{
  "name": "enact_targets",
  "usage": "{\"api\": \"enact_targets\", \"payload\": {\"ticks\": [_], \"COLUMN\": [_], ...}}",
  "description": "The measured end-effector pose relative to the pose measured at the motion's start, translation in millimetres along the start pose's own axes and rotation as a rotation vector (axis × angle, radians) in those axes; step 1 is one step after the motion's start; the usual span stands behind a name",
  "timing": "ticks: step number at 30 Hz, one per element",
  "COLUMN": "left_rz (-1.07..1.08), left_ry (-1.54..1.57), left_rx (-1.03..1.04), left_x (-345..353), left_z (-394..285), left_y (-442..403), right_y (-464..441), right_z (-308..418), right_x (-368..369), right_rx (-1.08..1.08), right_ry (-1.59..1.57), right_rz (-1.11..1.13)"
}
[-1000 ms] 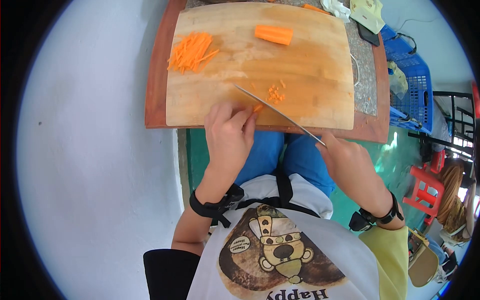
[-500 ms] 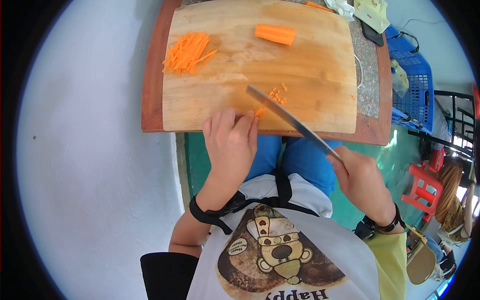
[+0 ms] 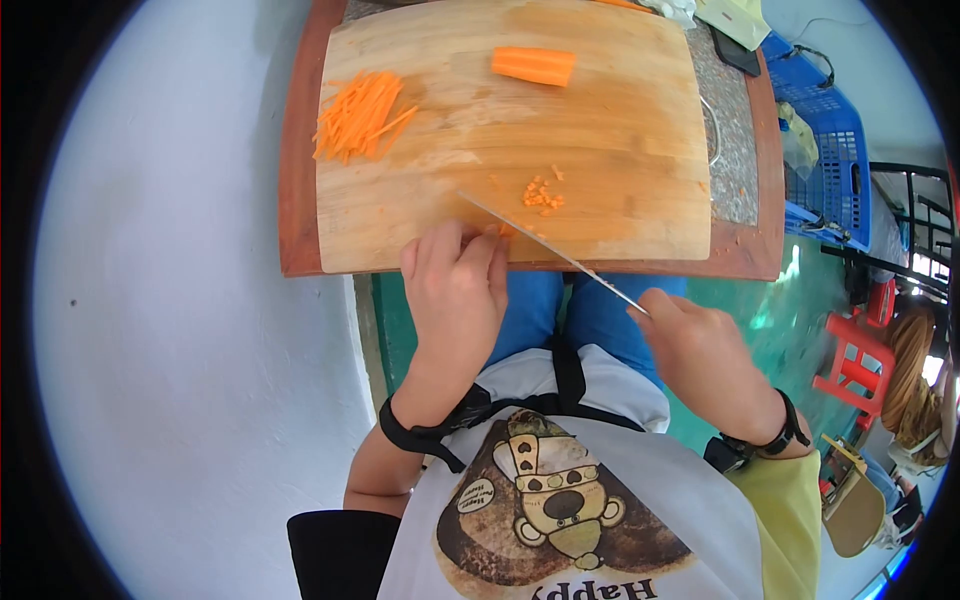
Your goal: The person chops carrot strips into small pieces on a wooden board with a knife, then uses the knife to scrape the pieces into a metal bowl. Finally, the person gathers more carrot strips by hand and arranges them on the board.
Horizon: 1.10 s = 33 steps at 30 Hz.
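Note:
My right hand (image 3: 695, 342) grips the handle of a knife (image 3: 555, 250), whose blade slants up and left over the near part of the wooden cutting board (image 3: 440, 40). Close to the blade, my left hand (image 3: 455, 285) has its fingers bent down on carrot strips (image 3: 503, 230), mostly hidden under the fingertips. Small diced carrot pieces (image 3: 543, 194) lie just beyond the blade. At the board's left is a heap of carrot sticks (image 3: 362, 115). A thick cut carrot piece (image 3: 534, 66) rests near the far edge.
The board sits on a wood-framed table (image 3: 740, 262). A dark phone (image 3: 735, 50) and a pale packet lie at the far right corner. Beside the table stands a blue plastic crate (image 3: 835, 170); a red stool (image 3: 855, 368) and a seated person are farther right. A white wall (image 3: 190, 300) runs along the left.
The knife has tipped more edge-on, its tip shifting left and down, and my right hand has moved left. More diced carrot lies beside the blade. My left hand keeps its hold.

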<state>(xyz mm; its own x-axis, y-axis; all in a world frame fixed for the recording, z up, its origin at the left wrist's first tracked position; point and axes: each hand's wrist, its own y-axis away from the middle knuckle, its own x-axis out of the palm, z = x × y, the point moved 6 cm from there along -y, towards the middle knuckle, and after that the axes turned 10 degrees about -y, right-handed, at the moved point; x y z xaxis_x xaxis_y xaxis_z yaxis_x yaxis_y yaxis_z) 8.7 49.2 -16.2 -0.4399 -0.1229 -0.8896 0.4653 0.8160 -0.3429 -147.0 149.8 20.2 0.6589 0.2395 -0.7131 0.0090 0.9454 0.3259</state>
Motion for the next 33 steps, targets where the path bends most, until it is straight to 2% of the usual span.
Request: {"api": "enact_targets", "payload": {"ticks": [7,13,27,33], "left_rz": [0.015,-0.007,-0.013,-0.048], "left_ry": [-0.006,-0.004,0.002,0.042], "left_rx": [-0.006,-0.039,-0.03,0.041], "left_x": [0,1,0,2], "left_z": [-1,0,0,2], "left_y": [1,2,4,6], "right_y": [-7,0,-1,-5], "right_z": [10,0,6,6], "right_x": [4,-6,1,2], "right_rx": [-0.081,-0.095,-0.104,-0.074], "right_ry": [0.134,0.051,0.062,0.118], "right_rz": [-0.017,-0.106,-0.088,-0.04]}}
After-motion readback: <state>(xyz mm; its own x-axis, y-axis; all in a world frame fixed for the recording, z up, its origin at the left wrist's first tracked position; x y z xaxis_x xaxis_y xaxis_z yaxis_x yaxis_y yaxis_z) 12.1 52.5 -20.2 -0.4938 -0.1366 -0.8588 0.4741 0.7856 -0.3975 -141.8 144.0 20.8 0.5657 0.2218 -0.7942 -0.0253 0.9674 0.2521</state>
